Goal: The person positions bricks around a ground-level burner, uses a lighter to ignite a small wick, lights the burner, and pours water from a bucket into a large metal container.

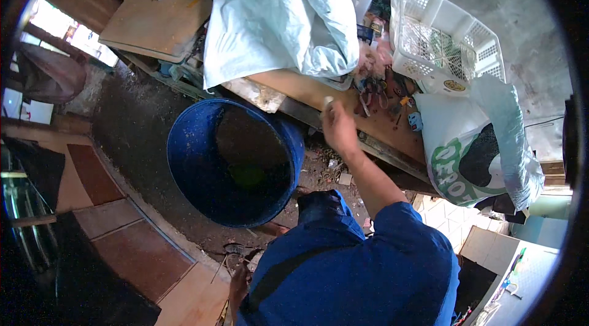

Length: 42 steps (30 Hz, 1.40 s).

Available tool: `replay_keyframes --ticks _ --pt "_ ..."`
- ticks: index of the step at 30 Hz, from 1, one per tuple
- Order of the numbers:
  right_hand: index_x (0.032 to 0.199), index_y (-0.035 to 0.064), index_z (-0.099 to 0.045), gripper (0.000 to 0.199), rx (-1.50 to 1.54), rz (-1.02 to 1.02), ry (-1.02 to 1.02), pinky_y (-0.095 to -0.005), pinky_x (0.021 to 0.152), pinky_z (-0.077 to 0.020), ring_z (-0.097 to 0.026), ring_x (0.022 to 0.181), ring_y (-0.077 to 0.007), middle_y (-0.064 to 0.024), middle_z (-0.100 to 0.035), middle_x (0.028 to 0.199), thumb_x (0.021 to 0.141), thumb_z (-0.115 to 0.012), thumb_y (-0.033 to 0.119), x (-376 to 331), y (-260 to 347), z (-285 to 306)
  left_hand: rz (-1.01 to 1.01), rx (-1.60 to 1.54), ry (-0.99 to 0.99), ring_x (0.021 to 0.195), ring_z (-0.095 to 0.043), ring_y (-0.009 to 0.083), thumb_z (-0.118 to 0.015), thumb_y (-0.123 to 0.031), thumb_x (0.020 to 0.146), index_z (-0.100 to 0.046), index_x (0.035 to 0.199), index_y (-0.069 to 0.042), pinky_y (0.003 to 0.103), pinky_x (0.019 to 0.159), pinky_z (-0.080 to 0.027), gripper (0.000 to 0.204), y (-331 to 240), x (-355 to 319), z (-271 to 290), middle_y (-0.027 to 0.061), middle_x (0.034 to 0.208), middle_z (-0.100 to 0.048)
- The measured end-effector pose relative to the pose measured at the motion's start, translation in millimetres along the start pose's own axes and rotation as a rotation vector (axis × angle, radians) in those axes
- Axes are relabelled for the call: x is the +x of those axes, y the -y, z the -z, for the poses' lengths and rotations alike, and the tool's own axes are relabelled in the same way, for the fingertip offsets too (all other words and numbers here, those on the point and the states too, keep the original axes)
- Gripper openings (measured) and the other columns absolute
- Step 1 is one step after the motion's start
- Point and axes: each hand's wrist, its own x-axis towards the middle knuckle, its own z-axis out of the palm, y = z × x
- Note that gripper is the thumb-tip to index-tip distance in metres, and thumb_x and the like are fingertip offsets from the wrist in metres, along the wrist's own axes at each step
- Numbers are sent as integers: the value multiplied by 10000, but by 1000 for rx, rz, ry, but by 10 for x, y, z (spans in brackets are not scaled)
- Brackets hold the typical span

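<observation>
Pinching small white piece (328, 101) in right grip (337, 125), right of blue barrel (190, 169); probably handling light, stiff; holding by lower end; not discerning state of left grip (240, 281).

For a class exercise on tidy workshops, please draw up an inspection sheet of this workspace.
Surface: brown wooden bench, cluttered.
Things in use: small white object, kind unclear.
Clutter: large white plastic sack, white plastic openwork basket, white-and-green sack.
Hands: right hand holds the object above the bench; left hand low, grip unclear.
Cables: thin dark line on the grey wall, possibly one.
Surroundings: round blue open-topped barrel beside the bench.
</observation>
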Motion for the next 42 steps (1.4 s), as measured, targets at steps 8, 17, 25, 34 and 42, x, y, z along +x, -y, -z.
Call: replay_keyframes --ticks 8,17,25,34,42 --pt "888 57 -437 161 722 228 1047 -286 641 -459 -542 749 -122 -43 -495 806 867 -587 111 -1130 699 -360 -548 -245 78 1062 -528 224 -405 -269 957 -479 1230 6 324 877 -420 395 -1617 -93 -469 133 1176 -544" --pt "1046 51 -450 293 670 396 1371 -365 747 -463 -584 817 -215 -102 -565 874 847 -616 189 -1185 1099 -513 -582 -674 15 1024 -541 216 -406 -293 957 -479 1170 14 329 856 -439 381 -1745 -216 -560 144 1139 -542" --pt "1021 37 -532 335 186 758 395 -409 918 -386 -482 1043 -342 -157 -540 1053 734 -678 130 138 1331 -1108 -658 -810 -406 842 -570 183 -470 -304 924 -533 1053 -22 321 744 -476 317 -948 -340 -38 81 901 -578" --pt "1303 136 -408 595 -500 760 11 -553 1068 -106 -190 1317 -387 -201 -304 1371 819 -525 463 1254 1000 -1593 -533 -1421 -304 738 -551 156 -490 -272 907 -557 964 -95 291 642 -463 197 -124 -162 383 25 845 -578" --pt "1330 156 -384 685 -638 577 -101 -569 1064 -86 -172 1328 -366 -169 -273 1400 801 -475 580 1327 1032 -1840 -563 -1236 -210 608 -463 126 -546 -296 843 -533 881 -119 256 532 -361 182 -1007 421 1343 2 706 -494"
